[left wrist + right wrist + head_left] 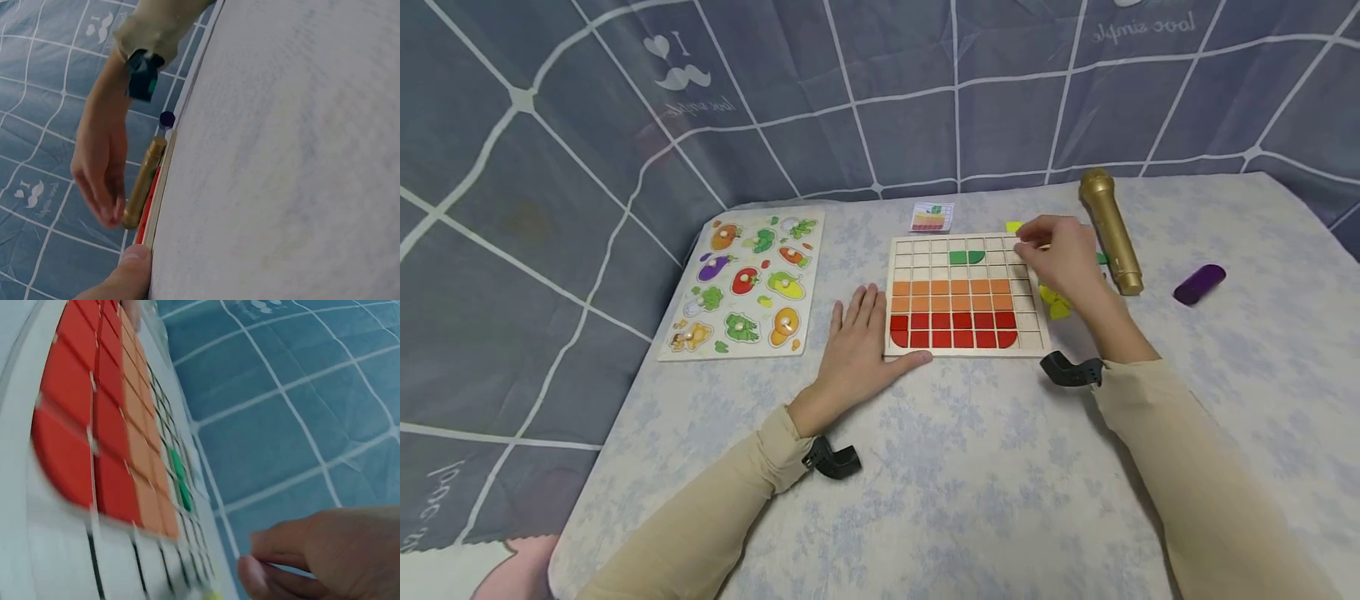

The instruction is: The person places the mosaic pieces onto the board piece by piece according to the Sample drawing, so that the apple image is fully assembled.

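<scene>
A wooden grid board lies on the table, with rows of red tiles, orange tiles and two green tiles near its top. My left hand rests flat at the board's left edge, its thumb along the front corner. Above the board's upper right side is my right hand, fingers bent and thumb near the index finger. I see no piece between those fingertips in any view. Yellow pieces lie beside the board, partly hidden under the right hand. A small picture card stands behind the board.
At the left lies a vegetable puzzle board with knobbed pieces. A gold microphone lies to the right of the right hand, and a purple cylinder is farther right. A grey checked cloth hangs behind the table.
</scene>
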### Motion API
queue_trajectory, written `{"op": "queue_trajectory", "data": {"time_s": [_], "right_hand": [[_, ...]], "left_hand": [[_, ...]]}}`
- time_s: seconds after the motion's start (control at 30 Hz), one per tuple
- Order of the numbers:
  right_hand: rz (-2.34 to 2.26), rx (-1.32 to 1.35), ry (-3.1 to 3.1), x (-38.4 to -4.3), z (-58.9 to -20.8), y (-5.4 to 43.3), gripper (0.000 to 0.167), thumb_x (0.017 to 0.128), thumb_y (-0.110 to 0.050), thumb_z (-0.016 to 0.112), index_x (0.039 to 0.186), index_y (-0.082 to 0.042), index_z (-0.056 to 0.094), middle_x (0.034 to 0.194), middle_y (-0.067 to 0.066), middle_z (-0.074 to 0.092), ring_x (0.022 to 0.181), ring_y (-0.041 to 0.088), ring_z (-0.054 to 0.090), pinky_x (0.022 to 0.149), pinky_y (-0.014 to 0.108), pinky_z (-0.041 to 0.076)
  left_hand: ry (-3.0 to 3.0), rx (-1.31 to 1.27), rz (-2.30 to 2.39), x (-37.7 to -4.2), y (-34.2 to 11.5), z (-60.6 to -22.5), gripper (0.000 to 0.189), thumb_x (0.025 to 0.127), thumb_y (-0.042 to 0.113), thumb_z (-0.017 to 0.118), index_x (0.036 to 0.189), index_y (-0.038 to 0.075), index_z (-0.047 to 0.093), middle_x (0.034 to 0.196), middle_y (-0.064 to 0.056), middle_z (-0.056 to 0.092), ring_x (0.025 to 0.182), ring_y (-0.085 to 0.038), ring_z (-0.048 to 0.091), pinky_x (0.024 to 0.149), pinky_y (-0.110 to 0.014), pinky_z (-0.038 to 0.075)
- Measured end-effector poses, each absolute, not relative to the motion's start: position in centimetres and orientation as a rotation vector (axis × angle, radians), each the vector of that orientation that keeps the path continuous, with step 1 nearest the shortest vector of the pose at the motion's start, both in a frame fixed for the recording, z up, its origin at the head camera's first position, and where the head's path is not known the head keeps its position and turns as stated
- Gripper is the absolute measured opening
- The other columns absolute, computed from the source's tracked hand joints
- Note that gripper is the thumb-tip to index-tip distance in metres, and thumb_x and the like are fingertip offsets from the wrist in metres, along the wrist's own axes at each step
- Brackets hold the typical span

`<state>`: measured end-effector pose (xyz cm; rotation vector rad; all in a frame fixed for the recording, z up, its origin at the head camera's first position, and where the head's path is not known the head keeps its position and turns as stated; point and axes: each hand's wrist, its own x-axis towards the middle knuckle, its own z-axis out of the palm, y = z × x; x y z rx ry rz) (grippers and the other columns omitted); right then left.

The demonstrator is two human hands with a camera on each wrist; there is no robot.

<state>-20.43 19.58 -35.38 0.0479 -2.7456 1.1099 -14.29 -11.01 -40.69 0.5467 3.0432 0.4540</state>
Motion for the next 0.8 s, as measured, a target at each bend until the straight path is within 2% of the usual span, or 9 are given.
{"op": "queue_trajectory", "data": {"time_s": [0.13,0.2,0.37,0.47,0.57,0.67,0.8], "right_hand": [[1.063,0.137,-2.854,-19.3,-35.1,22.1,0.025,0.097,-0.012,0.073,0.115,0.005,0.075,0.106,0.026,0.075,0.099,0.039,0.072,0.076,0.034,0.049],[1.039,0.192,-2.913,-18.9,-35.4,22.7,0.026,0.095,-0.012,0.077,0.114,0.006,0.075,0.105,0.026,0.076,0.097,0.040,0.072,0.076,0.033,0.049],[0.949,0.276,-2.980,-18.6,-36.4,22.6,0.028,0.091,-0.007,0.080,0.112,0.009,0.074,0.104,0.028,0.074,0.095,0.042,0.071,0.081,0.046,0.057],[0.906,0.278,-2.989,-18.8,-36.6,22.4,0.027,0.093,-0.005,0.077,0.114,0.011,0.073,0.108,0.030,0.073,0.099,0.043,0.070,0.087,0.055,0.056],[0.867,0.240,-3.012,-18.8,-36.6,22.6,0.026,0.095,-0.006,0.076,0.115,0.010,0.072,0.109,0.030,0.073,0.101,0.043,0.068,0.090,0.056,0.053],[0.867,0.190,-3.040,-18.9,-36.4,23.1,0.024,0.094,-0.007,0.076,0.112,0.009,0.071,0.106,0.028,0.071,0.098,0.041,0.065,0.087,0.051,0.051],[0.885,0.198,-3.030,-19.0,-36.0,23.6,0.018,0.091,-0.006,0.078,0.102,0.005,0.069,0.095,0.022,0.069,0.088,0.034,0.061,0.076,0.039,0.047]], "left_hand": [[3.043,0.531,0.423,-14.4,-11.5,-40.5,0.121,0.089,0.082,0.057,0.168,-0.001,0.016,0.177,-0.018,0.012,0.166,-0.032,0.004,0.132,-0.058,0.001],[3.044,0.526,0.413,-14.4,-11.8,-40.4,0.121,0.089,0.082,0.057,0.168,-0.001,0.016,0.177,-0.018,0.011,0.165,-0.032,0.004,0.132,-0.057,0.001],[3.054,0.530,0.437,-14.3,-12.0,-40.7,0.121,0.089,0.082,0.057,0.167,-0.002,0.019,0.176,-0.020,0.014,0.165,-0.034,0.007,0.132,-0.059,0.003],[3.055,0.528,0.452,-14.3,-11.9,-40.8,0.120,0.089,0.082,0.057,0.167,-0.002,0.020,0.176,-0.020,0.014,0.165,-0.035,0.007,0.132,-0.059,0.003],[3.051,0.538,0.458,-14.3,-11.6,-40.9,0.121,0.089,0.082,0.057,0.167,-0.002,0.019,0.176,-0.020,0.014,0.165,-0.034,0.007,0.132,-0.059,0.002],[3.047,0.553,0.459,-14.3,-11.3,-40.9,0.121,0.089,0.083,0.056,0.167,-0.001,0.018,0.176,-0.019,0.013,0.165,-0.034,0.006,0.132,-0.059,0.002],[3.049,0.567,0.474,-14.3,-11.0,-40.7,0.121,0.089,0.082,0.057,0.167,-0.002,0.019,0.176,-0.020,0.013,0.165,-0.034,0.006,0.132,-0.059,0.002]]}}
